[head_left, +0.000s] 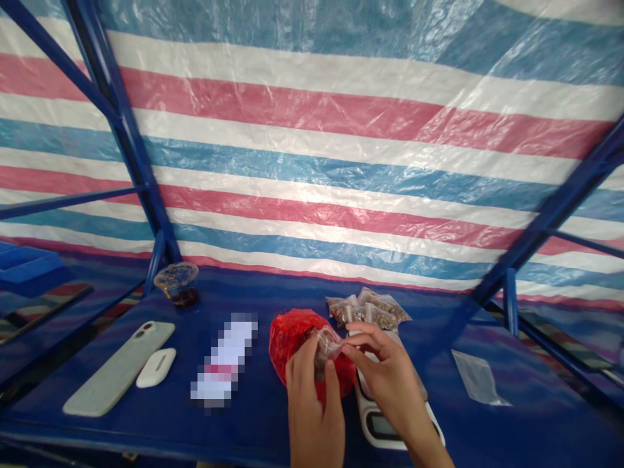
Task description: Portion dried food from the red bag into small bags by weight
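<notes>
The fingertips of the left hand [312,403] were closed on one side of a small clear plastic bag [325,344] with something dark inside, and the fingers of the right hand [387,383] pinched its other edge, holding it above the table. Just behind it sat a red plastic bag [292,344], and under the right hand a white digital scale [377,426]. Beyond lay a cluster of small filled seed packets [366,309]. Farther out on the blue table [97,416] were a clear flat bag [478,377], a blurred white item [224,357], a white case [156,367], a phone [117,367] and a plastic cup [176,285] with dark contents
</notes>
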Motion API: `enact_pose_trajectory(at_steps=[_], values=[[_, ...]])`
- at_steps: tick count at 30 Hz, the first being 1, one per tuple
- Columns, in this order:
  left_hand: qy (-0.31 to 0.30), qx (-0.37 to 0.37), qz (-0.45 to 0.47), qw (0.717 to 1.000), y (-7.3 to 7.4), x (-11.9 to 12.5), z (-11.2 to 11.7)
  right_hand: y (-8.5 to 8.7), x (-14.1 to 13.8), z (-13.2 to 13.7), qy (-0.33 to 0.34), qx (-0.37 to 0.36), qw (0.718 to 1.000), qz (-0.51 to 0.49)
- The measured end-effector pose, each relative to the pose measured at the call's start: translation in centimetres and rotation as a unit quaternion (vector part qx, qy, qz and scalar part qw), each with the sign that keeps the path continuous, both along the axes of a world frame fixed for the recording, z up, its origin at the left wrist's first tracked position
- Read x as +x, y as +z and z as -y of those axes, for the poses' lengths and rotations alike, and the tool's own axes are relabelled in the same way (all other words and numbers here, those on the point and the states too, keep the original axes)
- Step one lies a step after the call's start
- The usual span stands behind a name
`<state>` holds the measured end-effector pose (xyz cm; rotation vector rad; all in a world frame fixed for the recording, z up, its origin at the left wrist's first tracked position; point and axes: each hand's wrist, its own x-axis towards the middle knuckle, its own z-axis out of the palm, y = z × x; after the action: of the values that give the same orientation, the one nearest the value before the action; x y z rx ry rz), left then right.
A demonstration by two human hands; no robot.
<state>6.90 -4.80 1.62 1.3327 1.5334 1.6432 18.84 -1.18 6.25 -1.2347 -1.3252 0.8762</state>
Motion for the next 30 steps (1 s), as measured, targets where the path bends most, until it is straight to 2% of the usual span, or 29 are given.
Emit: enact_pose_trajectory(at_steps=[5,8,10,13,15,19,21,24,30], values=[[-0.022,0.057,-0.061,0.996,0.5,0.2,0.5,1.1,1.9,0.9,0.010,-0.013,0.998,-0.052],[-0.013,0.074,-0.078,0.994,0.2,0.5,0.9,1.2,3.9,0.8,-0.039,-0.016,0.997,-0.068],[-0.018,0.080,-0.094,0.992,-0.1,0.5,1.1,0.4,5.6,0.5,-0.076,-0.022,0.996,-0.047],[-0.037,0.084,-0.130,0.987,-0.6,0.4,1.3,-1.5,8.1,0.0,-0.117,-0.064,0.991,0.026],[-0.028,0.087,-0.145,0.985,-0.8,0.3,1.4,-2.6,9.2,-0.1,-0.155,-0.084,0.978,0.111],[-0.028,0.095,-0.157,0.983,-0.6,0.5,1.7,-3.0,10.0,0.3,-0.231,-0.065,0.936,0.258],[-0.041,0.105,-0.151,0.982,-0.2,0.7,1.8,-2.6,10.0,0.5,-0.250,-0.055,0.927,0.272],[-0.048,0.113,-0.105,0.987,0.5,1.5,1.9,-2.0,9.9,0.6,-0.256,-0.053,0.930,0.258],[-0.071,0.081,0.009,0.994,1.1,3.6,2.1,-1.2,9.4,0.8,-0.283,-0.047,0.928,0.239]])
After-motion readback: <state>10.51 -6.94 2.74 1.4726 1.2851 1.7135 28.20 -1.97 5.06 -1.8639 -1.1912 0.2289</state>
